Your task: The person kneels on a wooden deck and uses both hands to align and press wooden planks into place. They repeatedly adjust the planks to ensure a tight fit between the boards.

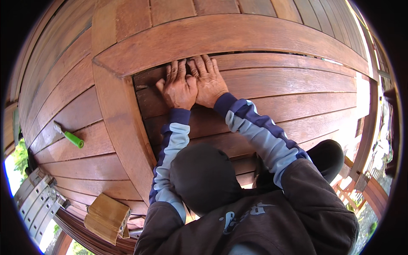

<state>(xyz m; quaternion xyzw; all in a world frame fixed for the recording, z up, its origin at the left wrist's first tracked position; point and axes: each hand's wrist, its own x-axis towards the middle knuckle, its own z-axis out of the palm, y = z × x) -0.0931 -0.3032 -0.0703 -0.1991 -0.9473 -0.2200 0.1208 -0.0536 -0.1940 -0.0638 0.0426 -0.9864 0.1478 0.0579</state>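
Your left grip (177, 90) and right grip (208, 83) lie open, holding nothing visible, on the far plank (263, 60) beside the frame board (255, 33), apparently pressing, so the next push calls for even force

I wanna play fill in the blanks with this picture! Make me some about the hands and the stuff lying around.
1. The left hand and right hand have their palms facing ____.
2. The small tool on the boards has a ____ handle.
3. That tool lies toward the ____ side of the picture.
4. The brown box is made of ____.

Missing words: down; green; left; cardboard.
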